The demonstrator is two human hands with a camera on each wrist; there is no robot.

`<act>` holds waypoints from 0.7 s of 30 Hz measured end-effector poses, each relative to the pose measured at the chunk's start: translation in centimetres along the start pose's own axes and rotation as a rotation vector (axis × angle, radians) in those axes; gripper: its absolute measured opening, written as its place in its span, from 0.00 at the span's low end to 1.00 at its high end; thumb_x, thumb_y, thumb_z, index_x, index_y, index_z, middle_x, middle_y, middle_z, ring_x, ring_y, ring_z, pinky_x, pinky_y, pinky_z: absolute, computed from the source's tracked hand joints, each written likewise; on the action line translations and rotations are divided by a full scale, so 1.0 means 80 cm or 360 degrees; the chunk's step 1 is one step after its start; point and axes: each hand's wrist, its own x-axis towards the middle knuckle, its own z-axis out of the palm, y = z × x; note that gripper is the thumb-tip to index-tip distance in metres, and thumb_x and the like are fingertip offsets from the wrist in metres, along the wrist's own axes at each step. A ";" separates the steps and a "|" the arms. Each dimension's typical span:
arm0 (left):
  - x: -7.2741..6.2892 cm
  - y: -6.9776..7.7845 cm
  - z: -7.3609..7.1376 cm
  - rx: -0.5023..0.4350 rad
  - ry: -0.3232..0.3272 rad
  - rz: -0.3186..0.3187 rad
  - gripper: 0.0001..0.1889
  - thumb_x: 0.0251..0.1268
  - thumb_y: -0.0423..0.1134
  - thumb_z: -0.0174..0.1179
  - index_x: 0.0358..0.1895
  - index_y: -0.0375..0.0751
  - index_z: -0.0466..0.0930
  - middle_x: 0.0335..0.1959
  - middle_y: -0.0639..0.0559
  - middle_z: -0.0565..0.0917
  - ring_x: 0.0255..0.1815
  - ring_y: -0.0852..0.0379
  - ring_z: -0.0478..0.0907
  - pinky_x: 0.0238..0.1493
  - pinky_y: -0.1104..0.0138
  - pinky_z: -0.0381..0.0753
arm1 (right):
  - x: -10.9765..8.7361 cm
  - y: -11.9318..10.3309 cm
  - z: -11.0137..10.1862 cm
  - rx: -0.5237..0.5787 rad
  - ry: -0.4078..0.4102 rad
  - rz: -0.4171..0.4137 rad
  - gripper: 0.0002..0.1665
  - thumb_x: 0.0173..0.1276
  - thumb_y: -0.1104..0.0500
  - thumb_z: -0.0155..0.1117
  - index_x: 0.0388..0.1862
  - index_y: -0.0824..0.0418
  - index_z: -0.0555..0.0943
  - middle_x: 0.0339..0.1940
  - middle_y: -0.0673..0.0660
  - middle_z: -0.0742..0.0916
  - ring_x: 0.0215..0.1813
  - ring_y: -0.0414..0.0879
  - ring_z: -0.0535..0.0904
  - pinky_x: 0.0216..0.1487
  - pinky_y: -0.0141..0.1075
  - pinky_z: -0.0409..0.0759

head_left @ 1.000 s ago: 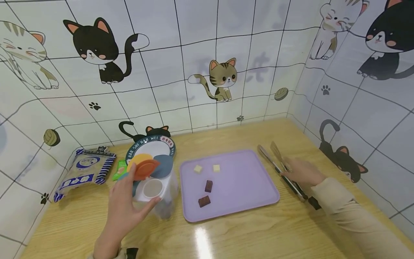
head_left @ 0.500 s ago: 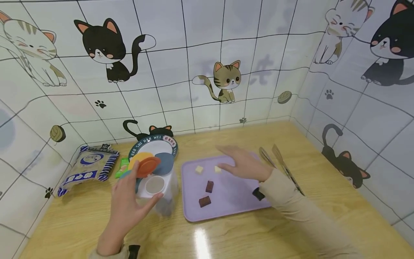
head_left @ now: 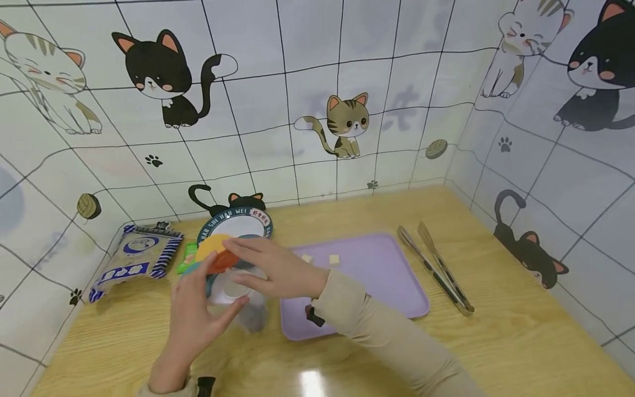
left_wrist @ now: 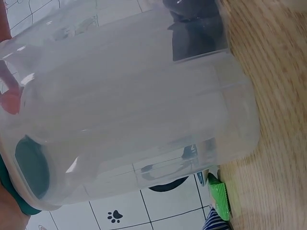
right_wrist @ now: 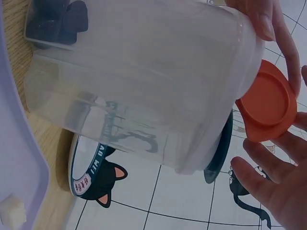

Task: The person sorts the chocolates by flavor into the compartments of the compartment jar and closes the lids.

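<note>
A clear plastic storage canister (right_wrist: 144,81) with compartments and several coloured flip lids stands upright on the table; dark pieces (right_wrist: 72,21) show in one compartment. My left hand (head_left: 193,325) grips its top, thumb and fingers spread around the rim. The orange lid (right_wrist: 268,103) is raised, and the round opening (head_left: 235,288) shows below it. My right hand (head_left: 285,270) reaches across from the right, fingers fairly straight, with fingertips at the orange lid. A yellow lid (head_left: 212,246) and a teal lid (right_wrist: 220,153) also stick up from the canister.
Right of the canister lies a purple tray (head_left: 392,275) with two pale cubes, one of them the pale cube (head_left: 334,259). Tongs (head_left: 436,270) lie beyond it. Behind are a plate (head_left: 238,212), a green packet (head_left: 187,258) and a clipped bag (head_left: 136,256).
My right hand has left the tongs and moved left over the tray to the orange lid. The right arm now covers the brown pieces on the tray. The left hand has stayed put.
</note>
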 end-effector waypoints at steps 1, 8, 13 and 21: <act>0.001 0.000 0.000 -0.0006 0.0002 0.0007 0.51 0.30 0.50 0.71 0.65 0.42 0.57 0.47 0.42 0.75 0.52 0.43 0.66 0.49 0.50 0.54 | 0.003 -0.001 0.002 0.0008 0.0007 -0.0010 0.35 0.66 0.51 0.51 0.69 0.59 0.55 0.68 0.55 0.64 0.69 0.45 0.58 0.68 0.36 0.56; -0.001 -0.002 -0.001 -0.0038 0.0025 0.0058 0.43 0.35 0.54 0.68 0.60 0.42 0.64 0.48 0.43 0.74 0.52 0.45 0.65 0.49 0.51 0.55 | 0.006 -0.004 0.008 0.0104 0.0034 -0.0008 0.26 0.69 0.52 0.46 0.64 0.59 0.63 0.62 0.52 0.73 0.63 0.42 0.67 0.63 0.32 0.63; -0.002 -0.005 0.001 -0.0007 0.0056 0.0143 0.34 0.51 0.62 0.55 0.58 0.44 0.68 0.47 0.45 0.76 0.50 0.45 0.67 0.46 0.51 0.56 | 0.000 0.002 0.012 0.0126 -0.0034 0.0019 0.20 0.71 0.55 0.40 0.55 0.59 0.72 0.55 0.52 0.78 0.58 0.41 0.72 0.61 0.30 0.65; -0.005 -0.006 -0.001 0.0091 -0.0072 0.0114 0.23 0.56 0.52 0.55 0.55 0.50 0.73 0.52 0.44 0.73 0.53 0.44 0.65 0.48 0.49 0.56 | -0.004 0.013 0.020 0.0102 -0.0092 -0.0002 0.16 0.68 0.53 0.48 0.46 0.58 0.79 0.51 0.51 0.81 0.57 0.41 0.73 0.61 0.29 0.64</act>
